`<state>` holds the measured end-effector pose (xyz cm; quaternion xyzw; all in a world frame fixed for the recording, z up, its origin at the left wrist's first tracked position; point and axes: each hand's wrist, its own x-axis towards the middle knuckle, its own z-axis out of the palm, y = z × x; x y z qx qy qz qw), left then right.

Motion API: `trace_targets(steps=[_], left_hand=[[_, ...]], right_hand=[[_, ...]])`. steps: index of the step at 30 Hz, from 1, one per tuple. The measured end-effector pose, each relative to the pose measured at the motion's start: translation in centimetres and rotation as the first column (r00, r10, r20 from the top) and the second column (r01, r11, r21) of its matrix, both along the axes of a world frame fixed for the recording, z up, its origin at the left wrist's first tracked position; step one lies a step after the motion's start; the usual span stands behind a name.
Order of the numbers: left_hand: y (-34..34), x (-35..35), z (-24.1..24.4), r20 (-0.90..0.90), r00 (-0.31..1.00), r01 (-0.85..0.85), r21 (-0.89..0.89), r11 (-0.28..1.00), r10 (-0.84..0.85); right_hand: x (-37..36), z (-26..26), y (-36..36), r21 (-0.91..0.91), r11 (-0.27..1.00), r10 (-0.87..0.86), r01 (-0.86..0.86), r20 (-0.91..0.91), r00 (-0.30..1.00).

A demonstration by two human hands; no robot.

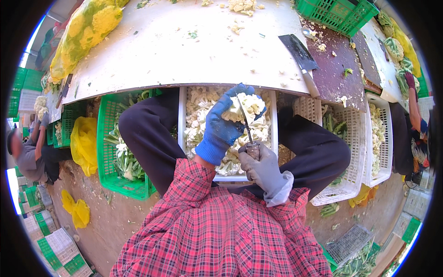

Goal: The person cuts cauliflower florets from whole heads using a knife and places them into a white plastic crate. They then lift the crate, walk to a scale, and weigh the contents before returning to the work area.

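Observation:
My left hand (221, 124), in a blue knitted work glove, grips a piece of cauliflower (254, 105). In a grey glove, my right hand (261, 169) is closed around the handle of a narrow knife (245, 116). The blade points away from me and lies against the cauliflower; how deep it has cut I cannot tell. Both hands are above a white plastic crate (273, 138) between my knees, which holds many cauliflower florets (197, 128).
Beyond the crate stands a white worktop (193, 59) strewn with scraps. A cleaver (301, 57) lies on its right side near a green crate (339, 15). Leaves fill a green crate (104, 166) at my left. Co-workers (31, 152) sit on both sides.

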<state>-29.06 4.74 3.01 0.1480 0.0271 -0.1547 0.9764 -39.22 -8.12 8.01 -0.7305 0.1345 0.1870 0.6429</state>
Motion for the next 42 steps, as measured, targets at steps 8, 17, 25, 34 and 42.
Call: trace_targets(steps=[8, 17, 25, 34, 42], left_hand=[[0.4, -0.5, 0.2, 0.013, 0.999, -0.044, -0.062, 0.997, 0.045], [2.5, -0.2, -1.2, -0.029, 0.997, -0.070, -0.122, 0.990, 0.067], [3.0, -1.7, -3.0, 0.307, 0.938, -0.245, 0.915, 0.322, -0.160], [0.6, 1.2, 1.0, 0.191, 0.506, -0.718, 0.633, -0.288, -0.841], [-1.6, 27.7, 0.8, 0.523, 0.758, -0.649, 0.553, -0.522, -0.389]], right_hand=[[0.8, -6.1, 1.0, -0.196, 0.979, 0.094, -0.058, 0.177, 0.980], [-2.3, -2.1, -1.2, -0.327, 0.926, 0.187, -0.187, -0.034, 0.982], [-0.6, 0.4, -3.8, 0.111, 0.984, -0.128, 0.141, -0.116, 0.985], [8.1, 4.5, -8.3, 0.096, 0.951, -0.289, 0.294, -0.062, 0.955], [9.3, 3.1, -9.5, 0.240, 0.844, -0.434, 0.480, -0.222, 0.873]])
